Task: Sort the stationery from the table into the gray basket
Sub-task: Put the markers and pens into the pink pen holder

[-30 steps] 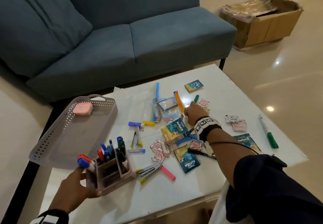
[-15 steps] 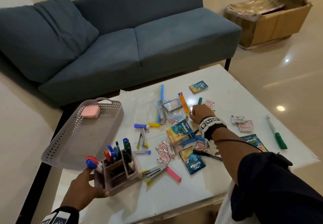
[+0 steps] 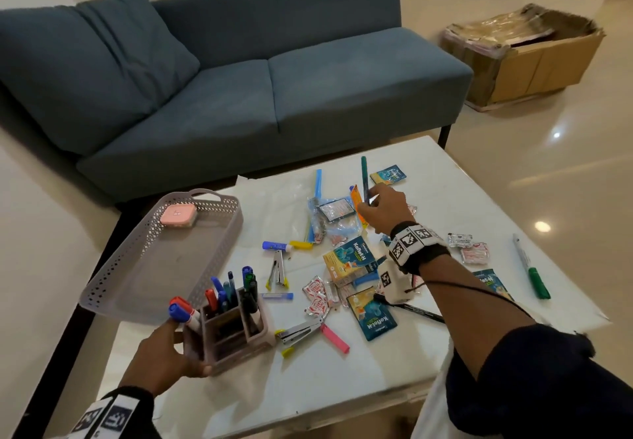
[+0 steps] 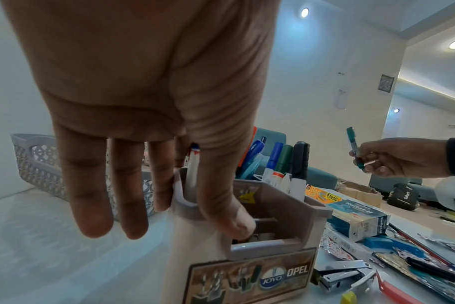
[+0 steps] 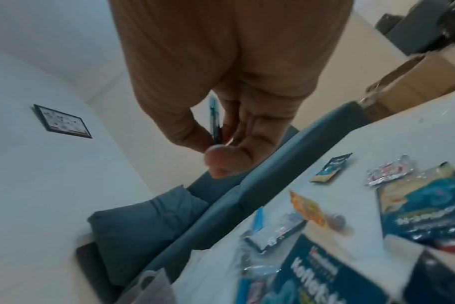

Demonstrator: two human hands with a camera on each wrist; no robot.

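My right hand (image 3: 376,207) pinches a teal pen (image 3: 364,178) upright above the middle of the white table (image 3: 342,380); the same teal pen (image 5: 214,121) shows between thumb and fingers in the right wrist view, and the left wrist view shows this pen (image 4: 354,147) too. My left hand (image 3: 164,358) grips a pinkish pen holder (image 3: 236,332) full of markers at the table's near left, thumb inside its rim (image 4: 249,207). The gray basket (image 3: 154,264) lies behind it with a pink box (image 3: 178,216) inside.
Staplers (image 3: 278,269), a pink clip (image 3: 335,337), blue sachets (image 3: 371,313), a medicine box (image 3: 349,260), foil packets (image 3: 317,298) and a green marker (image 3: 532,272) lie scattered on the table. A blue sofa (image 3: 239,89) stands behind, a cardboard box (image 3: 534,58) at far right.
My right hand has picked the teal pen up off the table and raised it upright. The left hand keeps hold of the pen holder.
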